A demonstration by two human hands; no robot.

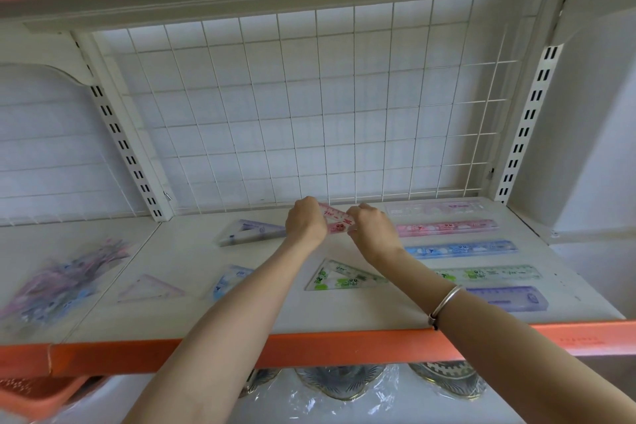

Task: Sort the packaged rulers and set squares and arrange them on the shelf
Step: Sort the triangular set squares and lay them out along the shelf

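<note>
Fingers (359, 209) of L hand (305, 222) & R hand (373, 229) pinch pink set square (335, 218), back-centre of shelf (344, 310), beside rulers (447, 228). Judged: light, stiff, thin, slick wrap; may slip. Take by edges/corners, not flat face.

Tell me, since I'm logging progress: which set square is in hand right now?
The bright pink set square, pinched between left hand and right hand; the other four lie flat on the shelf.
</note>
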